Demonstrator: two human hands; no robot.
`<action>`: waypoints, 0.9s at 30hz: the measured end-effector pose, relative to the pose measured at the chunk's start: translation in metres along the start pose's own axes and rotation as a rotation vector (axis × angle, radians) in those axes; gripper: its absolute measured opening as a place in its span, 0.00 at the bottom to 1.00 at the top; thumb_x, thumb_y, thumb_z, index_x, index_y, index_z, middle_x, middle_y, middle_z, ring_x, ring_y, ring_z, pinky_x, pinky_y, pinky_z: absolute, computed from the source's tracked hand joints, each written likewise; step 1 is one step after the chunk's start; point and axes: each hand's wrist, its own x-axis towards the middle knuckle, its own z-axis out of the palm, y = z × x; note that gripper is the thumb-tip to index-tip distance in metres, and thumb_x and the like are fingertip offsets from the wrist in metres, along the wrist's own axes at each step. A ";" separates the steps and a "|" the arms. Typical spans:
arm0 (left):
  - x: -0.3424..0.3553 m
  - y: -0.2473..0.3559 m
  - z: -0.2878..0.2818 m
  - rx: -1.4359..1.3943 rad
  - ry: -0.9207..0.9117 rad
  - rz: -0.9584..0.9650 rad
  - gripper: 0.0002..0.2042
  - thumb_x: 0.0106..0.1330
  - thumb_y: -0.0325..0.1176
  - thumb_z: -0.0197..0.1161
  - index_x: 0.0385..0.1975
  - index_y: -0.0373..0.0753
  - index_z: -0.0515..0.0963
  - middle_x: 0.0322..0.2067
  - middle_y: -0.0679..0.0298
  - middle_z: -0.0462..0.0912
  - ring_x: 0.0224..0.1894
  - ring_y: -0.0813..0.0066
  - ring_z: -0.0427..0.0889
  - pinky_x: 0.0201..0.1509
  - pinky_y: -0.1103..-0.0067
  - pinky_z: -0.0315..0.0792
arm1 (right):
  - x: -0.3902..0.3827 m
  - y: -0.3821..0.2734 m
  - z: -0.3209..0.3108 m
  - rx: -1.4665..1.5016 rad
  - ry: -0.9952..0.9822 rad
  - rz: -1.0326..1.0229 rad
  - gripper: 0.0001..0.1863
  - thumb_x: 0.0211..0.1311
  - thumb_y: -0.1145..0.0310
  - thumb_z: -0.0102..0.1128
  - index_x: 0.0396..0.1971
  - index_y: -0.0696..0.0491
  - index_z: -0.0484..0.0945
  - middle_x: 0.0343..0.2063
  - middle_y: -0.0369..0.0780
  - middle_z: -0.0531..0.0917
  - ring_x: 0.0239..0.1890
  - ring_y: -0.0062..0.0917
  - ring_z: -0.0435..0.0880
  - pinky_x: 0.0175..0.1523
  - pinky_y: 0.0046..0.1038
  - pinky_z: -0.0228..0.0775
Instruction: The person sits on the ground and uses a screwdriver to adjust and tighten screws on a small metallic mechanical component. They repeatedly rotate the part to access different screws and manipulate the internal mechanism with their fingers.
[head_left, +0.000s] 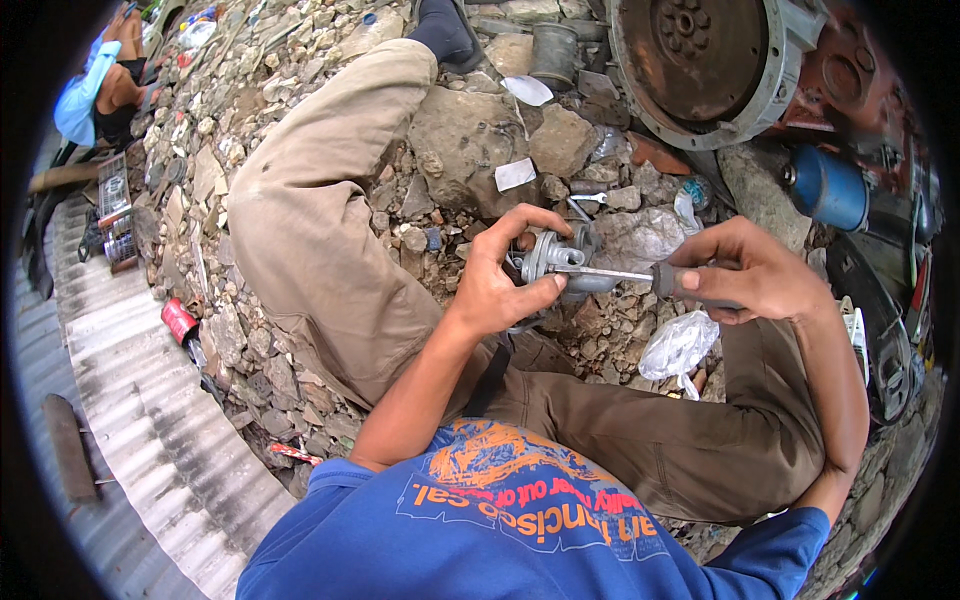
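Note:
In the middle, my left hand (498,280) grips a small grey metal engine part (546,256) with a round, ribbed top. Fingers curl over its far side and the thumb presses along its near edge. My right hand (745,272) is wrapped round the dark handle of a screwdriver (620,274). The steel shaft points left, and its tip meets the metal part beside my left thumb. Whether the tip sits in a screw or a slot is too small to tell. Just beyond the part, a small wrench (590,198) lies on the stones.
Rubble surrounds my bent legs. A large engine with a round housing (700,140) stands far right, by a blue cylindrical filter (830,188). A clear plastic bag (680,345) lies below my right hand. Corrugated sheets (150,400) run along the left; another person (100,90) sits far left.

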 end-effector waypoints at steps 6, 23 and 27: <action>-0.002 -0.002 0.003 0.015 0.001 -0.048 0.23 0.49 0.36 0.67 0.46 0.34 0.76 0.46 0.58 0.81 0.52 0.70 0.79 0.61 0.72 0.69 | -0.007 0.006 0.010 -0.767 0.287 -0.714 0.22 0.51 0.78 0.70 0.49 0.61 0.81 0.32 0.49 0.82 0.36 0.46 0.82 0.42 0.39 0.74; 0.001 0.000 0.007 0.049 0.208 0.023 0.22 0.41 0.31 0.70 0.42 0.38 0.80 0.32 0.68 0.79 0.31 0.79 0.68 0.38 0.80 0.67 | -0.004 0.007 0.027 -0.988 0.388 -0.564 0.17 0.57 0.72 0.67 0.44 0.56 0.72 0.36 0.46 0.75 0.39 0.46 0.80 0.43 0.44 0.73; 0.002 0.000 0.008 0.050 0.183 0.016 0.22 0.44 0.31 0.68 0.43 0.37 0.79 0.37 0.65 0.80 0.37 0.77 0.72 0.45 0.78 0.69 | -0.001 0.005 0.026 -1.094 0.425 -0.569 0.18 0.57 0.73 0.66 0.47 0.56 0.74 0.39 0.46 0.76 0.40 0.45 0.80 0.44 0.43 0.74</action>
